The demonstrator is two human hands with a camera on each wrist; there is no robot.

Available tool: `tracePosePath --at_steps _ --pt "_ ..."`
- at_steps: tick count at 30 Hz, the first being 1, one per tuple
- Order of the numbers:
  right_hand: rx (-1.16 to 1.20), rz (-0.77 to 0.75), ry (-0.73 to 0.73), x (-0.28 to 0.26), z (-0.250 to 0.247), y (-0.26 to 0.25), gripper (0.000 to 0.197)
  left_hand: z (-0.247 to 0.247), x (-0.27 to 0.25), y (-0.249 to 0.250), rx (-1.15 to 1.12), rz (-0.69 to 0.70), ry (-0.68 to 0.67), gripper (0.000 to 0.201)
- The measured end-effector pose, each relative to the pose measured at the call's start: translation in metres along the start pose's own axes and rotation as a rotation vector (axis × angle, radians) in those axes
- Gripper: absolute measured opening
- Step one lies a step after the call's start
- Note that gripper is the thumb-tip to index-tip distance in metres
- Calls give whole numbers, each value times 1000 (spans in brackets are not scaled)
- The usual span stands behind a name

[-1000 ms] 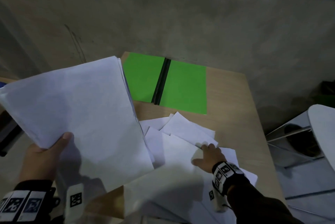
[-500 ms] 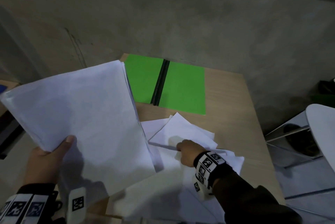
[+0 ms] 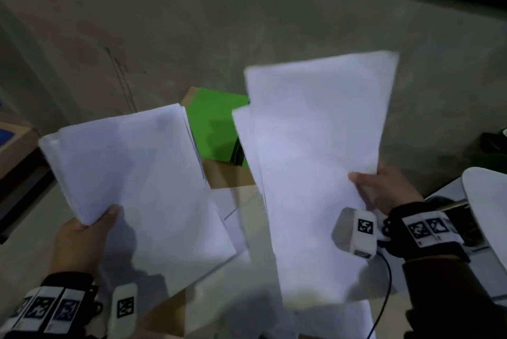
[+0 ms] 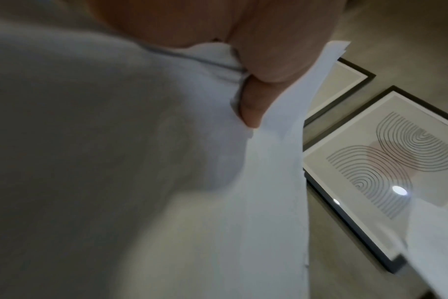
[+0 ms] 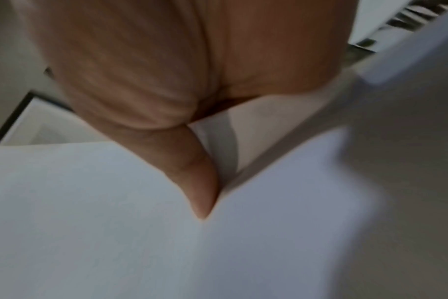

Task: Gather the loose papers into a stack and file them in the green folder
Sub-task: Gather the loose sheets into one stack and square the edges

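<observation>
White papers, bright green folder with a seemingly black spine, light wood-tone worktop, black-and-white square-patterned wrist bands, black-framed print of concentric arcs

Left hand grips a thick stack of white papers at its near-left corner, thumb on top, stack tilted up off the table, edges roughly squared. Right hand pinches a thinner bundle of sheets at the right edge, held raised and nearly upright, at least two sheets, offset from each other. Green folder lies open flat on the table, beyond and between both hands, dark spine partly hidden behind the right bundle. More loose sheets lie on the table below and between the hands, overlapping; count unclear, blurred.
</observation>
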State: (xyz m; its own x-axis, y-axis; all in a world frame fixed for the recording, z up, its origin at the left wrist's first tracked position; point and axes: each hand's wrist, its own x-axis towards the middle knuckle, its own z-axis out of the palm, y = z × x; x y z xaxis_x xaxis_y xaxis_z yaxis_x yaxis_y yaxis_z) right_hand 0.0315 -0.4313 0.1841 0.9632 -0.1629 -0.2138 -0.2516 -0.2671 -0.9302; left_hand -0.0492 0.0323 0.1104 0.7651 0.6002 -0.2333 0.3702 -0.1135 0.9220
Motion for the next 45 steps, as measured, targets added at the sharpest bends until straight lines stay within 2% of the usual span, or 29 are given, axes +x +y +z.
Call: tracePosePath --at_steps 1,3,9,11,12,14,17,18,20,24,26,29,33,34,38,41,43,45 --pt "144 1 -5 -3 3 -2 21 5 -2 3 -24 20 -25 23" --pt "258 -8 -30 -8 22 -3 20 21 -4 10 -35 41 -106 19" --pt "330 100 -130 -24 112 24 28 71 -35 39 -37 32 -350 22" --pt "313 119 -167 -26 126 31 39 80 -40 43 -65 55 -426 15" --pt "316 129 -167 -25 128 35 48 82 -42 44 -92 52 -441 15" --pt "318 126 -153 -27 129 39 59 86 -43 43 -153 48 -468 28" --pt "277 62 -63 -33 124 37 58 87 -50 50 -215 108 -557 59" --pt "246 17 -37 -37 123 33 51 87 -54 52 -194 158 -596 58" --pt "222 -56 -5 -44 120 23 42 89 -58 53 -107 226 -655 33" --pt "280 -140 68 -59 112 10 32 92 -60 57 -98 326 -646 31" --pt "306 -168 61 -66 109 8 41 92 -62 62 -126 371 -686 31" --pt "322 -220 23 -75 101 9 50 90 -61 64 -248 427 -654 48" --pt "341 -188 -11 -77 98 20 40 91 -47 54 -316 450 -616 91" --pt "335 -169 -36 -77 100 25 40 93 -45 51 -316 428 -622 94" --pt "268 -50 -105 -71 115 49 37 105 -37 27 -275 280 -615 57" --pt "231 16 -70 -69 124 58 30 115 -30 10 -251 176 -613 45" --pt "229 39 -51 -66 126 62 25 121 -29 7 -253 150 -595 26" --pt "235 47 19 -64 122 57 22 127 -30 13 -203 177 -581 23"
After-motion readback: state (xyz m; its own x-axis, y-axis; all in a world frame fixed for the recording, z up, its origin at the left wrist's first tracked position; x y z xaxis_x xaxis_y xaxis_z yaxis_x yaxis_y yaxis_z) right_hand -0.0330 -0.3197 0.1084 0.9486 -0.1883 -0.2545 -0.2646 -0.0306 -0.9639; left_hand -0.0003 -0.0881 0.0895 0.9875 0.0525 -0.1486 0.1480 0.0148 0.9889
